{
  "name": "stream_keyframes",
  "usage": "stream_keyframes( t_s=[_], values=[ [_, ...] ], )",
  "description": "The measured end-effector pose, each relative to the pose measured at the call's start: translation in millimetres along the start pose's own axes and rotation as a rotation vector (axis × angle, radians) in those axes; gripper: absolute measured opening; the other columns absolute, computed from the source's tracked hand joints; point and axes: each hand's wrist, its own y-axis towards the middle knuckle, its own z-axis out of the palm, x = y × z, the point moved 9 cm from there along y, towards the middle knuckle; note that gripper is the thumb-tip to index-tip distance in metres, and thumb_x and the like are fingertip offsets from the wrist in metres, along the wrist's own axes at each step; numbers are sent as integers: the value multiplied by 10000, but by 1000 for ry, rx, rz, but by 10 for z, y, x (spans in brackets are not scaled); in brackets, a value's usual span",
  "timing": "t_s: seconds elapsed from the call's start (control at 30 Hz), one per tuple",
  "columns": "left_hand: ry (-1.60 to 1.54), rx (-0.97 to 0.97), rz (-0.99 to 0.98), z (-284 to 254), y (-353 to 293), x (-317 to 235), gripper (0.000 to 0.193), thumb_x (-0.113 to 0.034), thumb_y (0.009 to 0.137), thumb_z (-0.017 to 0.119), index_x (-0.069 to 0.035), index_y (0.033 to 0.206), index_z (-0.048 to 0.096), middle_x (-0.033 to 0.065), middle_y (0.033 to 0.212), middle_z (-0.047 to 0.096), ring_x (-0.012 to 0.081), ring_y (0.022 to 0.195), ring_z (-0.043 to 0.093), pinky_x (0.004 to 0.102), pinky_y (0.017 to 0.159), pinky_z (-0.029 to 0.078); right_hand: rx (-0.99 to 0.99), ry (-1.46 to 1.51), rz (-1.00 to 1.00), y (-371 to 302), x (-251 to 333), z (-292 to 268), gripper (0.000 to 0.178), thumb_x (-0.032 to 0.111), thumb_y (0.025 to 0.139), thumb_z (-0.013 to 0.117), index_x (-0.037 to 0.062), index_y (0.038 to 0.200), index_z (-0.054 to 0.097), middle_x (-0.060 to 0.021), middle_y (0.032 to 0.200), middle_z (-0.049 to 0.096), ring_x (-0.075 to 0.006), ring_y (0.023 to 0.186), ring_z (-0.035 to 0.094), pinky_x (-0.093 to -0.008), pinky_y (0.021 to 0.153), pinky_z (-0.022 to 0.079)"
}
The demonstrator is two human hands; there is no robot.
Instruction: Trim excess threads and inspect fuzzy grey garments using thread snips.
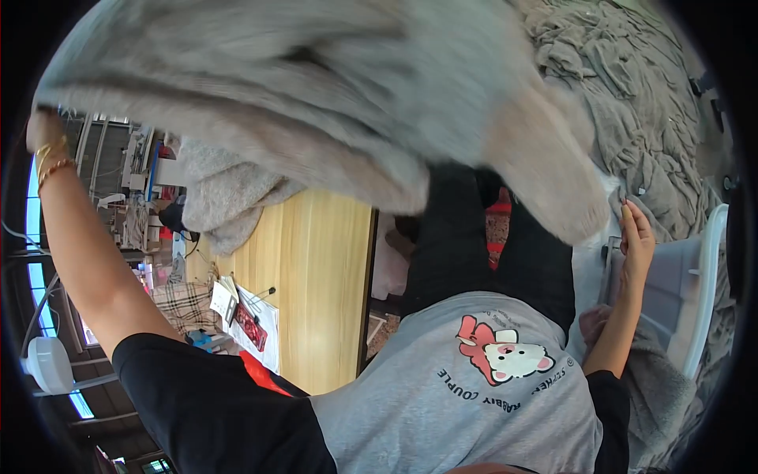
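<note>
A large fluffy grey-beige fleece cloth [316, 103] spreads across the top of the view, smeared by motion. One sleeve-like end of it hangs over my legs toward the right. My left hand [47, 130], raised at the far left with bracelets on its wrist, is closed on the cloth's edge. My right hand [638, 237] is at the right, just beyond the hanging end, with thumb and fingertips pinched together. Whatever lies between those fingertips is too small to name. Beside that hand stands a pale plastic bin [671, 292].
A wooden table [324, 276] at left bears a bunched fleece piece [229, 189], a phone [251, 328] and papers [274, 322]. Grey fleece lies heaped [624, 103] at far right. More grey fleece [659, 395] hangs by the bin. A white lamp-like fixture [47, 366] is at lower left.
</note>
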Motion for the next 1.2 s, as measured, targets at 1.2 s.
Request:
stream_keyframes(
  t_s=[1.2],
  values=[
    [-1118,2340,-227,5731,-11722,-2292,445,-194,846,693,11,1224,581,120,1181,627,189,1116,570,286,974,421,181,96,-321,-1699,1920,403,249,18,822,630,-13,1067,663,-57,1016,682,-51,854,570,-201,745,449]
  ],
)
